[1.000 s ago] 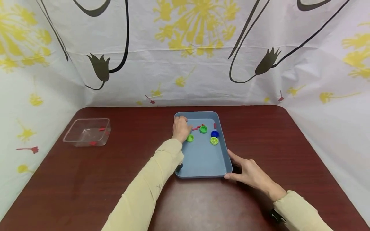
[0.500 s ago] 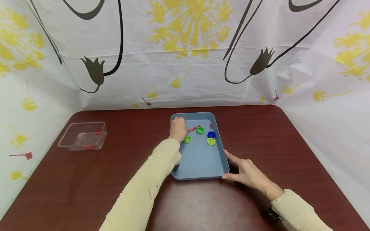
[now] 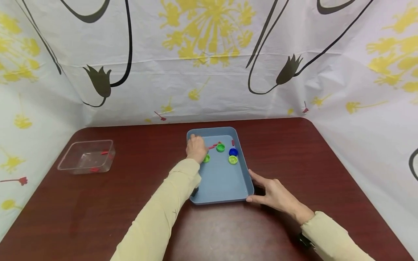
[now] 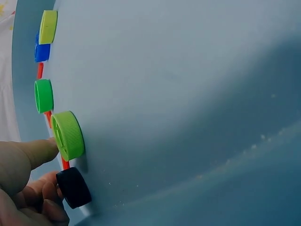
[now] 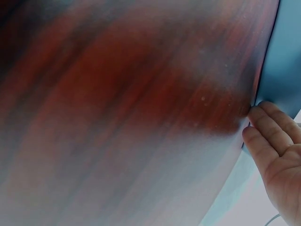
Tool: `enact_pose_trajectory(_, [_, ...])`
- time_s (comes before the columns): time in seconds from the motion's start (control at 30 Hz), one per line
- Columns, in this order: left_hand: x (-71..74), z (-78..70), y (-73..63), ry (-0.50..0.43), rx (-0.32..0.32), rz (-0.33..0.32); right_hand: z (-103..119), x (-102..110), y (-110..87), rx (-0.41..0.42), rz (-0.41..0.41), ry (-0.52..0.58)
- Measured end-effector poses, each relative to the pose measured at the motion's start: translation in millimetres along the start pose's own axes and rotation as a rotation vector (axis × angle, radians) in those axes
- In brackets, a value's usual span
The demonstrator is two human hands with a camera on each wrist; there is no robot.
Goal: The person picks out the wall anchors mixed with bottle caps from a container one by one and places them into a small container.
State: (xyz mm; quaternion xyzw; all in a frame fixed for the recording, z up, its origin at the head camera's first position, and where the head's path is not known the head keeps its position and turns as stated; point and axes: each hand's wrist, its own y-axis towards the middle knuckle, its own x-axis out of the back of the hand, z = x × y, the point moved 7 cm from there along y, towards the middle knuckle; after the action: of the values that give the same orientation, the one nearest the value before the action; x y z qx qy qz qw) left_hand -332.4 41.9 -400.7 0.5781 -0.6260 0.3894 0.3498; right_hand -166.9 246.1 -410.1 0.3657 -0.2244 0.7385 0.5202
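A blue-grey tray (image 3: 223, 183) sits on a dark reddish-brown table (image 3: 147, 145). The left hand (image 3: 196, 148) reaches into the tray's far left part, palm down. The left wrist view shows one of its digits stretched out to a lime cap (image 4: 68, 135), while the others bend in beside a black cap (image 4: 73, 188), which stands on its edge; the fingertips are partly hidden, so I cannot tell whether they grip the black cap or only touch it, nor how wide the hand is spread. A short red stick (image 4: 65, 163) shows between these two caps.

The right hand (image 3: 277, 194) is at the tray's near right corner, thumb and fingers spread well apart and fairly straight. The thumb touches the tray's near edge and the fingers its right side; nothing else is in this hand.

Toward the tray's far end, to the right of the left hand, lies a green cap (image 3: 220, 147), with some red sticks (image 3: 211, 147) just beside it. Along the tray's right side are a blue cap (image 3: 233, 152) and a yellow-green cap (image 3: 233, 160), close together, and another red stick (image 3: 233, 143) lies beyond them.

Well to the left of the tray stands a clear plastic box (image 3: 76, 167), showing small red pieces (image 3: 104, 152). Beyond the tray hangs a white cloth (image 3: 235, 105) printed with flowers.
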Motion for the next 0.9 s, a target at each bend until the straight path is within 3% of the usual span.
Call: enact_pose_trajectory(0.9, [0.0,15.1,1.0,-0.042,0.044,-0.009,2,-1,2.0,0.002,-0.004,-0.03])
